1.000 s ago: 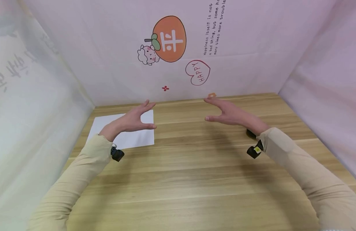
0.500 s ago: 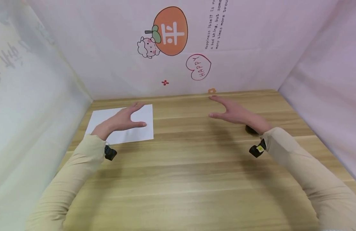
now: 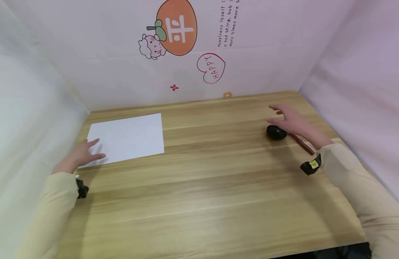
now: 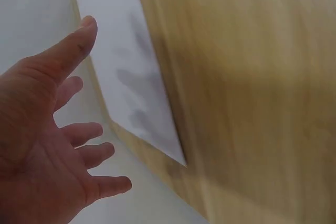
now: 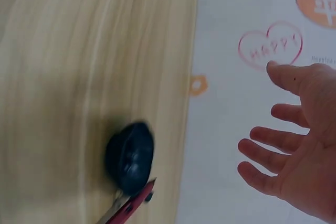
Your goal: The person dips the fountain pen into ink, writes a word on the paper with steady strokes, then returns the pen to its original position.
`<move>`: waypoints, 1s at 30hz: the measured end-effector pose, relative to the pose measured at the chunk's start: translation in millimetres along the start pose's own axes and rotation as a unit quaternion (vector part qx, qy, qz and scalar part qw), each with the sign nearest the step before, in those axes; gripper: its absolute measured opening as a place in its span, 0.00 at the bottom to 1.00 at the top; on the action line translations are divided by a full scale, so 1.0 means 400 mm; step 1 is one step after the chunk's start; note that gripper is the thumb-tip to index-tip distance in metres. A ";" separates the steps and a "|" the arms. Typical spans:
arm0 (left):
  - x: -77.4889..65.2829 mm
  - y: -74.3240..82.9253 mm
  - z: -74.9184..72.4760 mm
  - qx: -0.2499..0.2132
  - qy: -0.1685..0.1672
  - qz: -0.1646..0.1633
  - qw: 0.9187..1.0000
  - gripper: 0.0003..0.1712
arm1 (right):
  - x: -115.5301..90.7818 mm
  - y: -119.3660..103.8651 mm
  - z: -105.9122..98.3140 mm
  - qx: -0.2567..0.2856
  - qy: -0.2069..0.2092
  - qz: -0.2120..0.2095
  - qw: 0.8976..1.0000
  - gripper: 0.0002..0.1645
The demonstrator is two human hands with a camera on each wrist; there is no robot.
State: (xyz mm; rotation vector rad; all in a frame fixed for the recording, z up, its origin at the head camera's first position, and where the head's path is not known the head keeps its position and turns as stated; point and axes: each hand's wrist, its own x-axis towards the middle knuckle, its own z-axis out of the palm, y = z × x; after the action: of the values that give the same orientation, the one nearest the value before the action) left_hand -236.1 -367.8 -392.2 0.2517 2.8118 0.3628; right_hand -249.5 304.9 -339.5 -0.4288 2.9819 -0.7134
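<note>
My left hand [image 3: 81, 155] hovers over the left end of a white sheet of paper [image 3: 131, 136], thumb and fingers spread, holding nothing. In the left wrist view its shadow falls on the paper [image 4: 113, 35]. At the right, my right hand [image 3: 291, 120] is held over the table with fingers apart and nothing in them. Just below it in the head view lies a glossy black, rounded, bowl-like thing [image 3: 276, 133]. A slim dark red stick-like thing [image 3: 301, 144] extends from beside it, partly hidden under my forearm. The right wrist view shows a pale strip [image 5: 108, 211] alongside the red piece.
A wood-grain table [image 3: 193, 180] spans the space between my hands. White cloth walls stand at the left, right and back; the back cloth [image 3: 257, 68] carries printed drawings and lettering. A dark area [image 3: 345, 251] shows beyond the table's near edge.
My left hand has moved left and nearer, to the paper's left end. My right hand has moved right, and the black thing and red piece now show more fully. The head view has shifted.
</note>
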 end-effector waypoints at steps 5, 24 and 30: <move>-0.020 -0.065 0.021 -0.008 0.001 -0.004 1.000 0.49 | -0.034 0.078 -0.008 -0.008 -0.021 0.038 0.999 0.39; -0.026 -0.092 0.034 -0.028 -0.038 -0.051 0.998 0.48 | -0.095 0.257 0.066 -0.080 0.000 0.050 0.996 0.20; -0.014 -0.085 0.041 -0.019 -0.039 -0.037 0.998 0.49 | -0.095 0.268 0.092 -0.086 0.019 0.022 0.996 0.11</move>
State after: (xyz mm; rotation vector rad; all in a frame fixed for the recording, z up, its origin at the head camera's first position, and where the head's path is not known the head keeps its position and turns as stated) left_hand -230.2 -397.9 -415.1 0.1490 2.7259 0.3810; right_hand -236.4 390.9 -421.2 -0.3605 3.0914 -0.4685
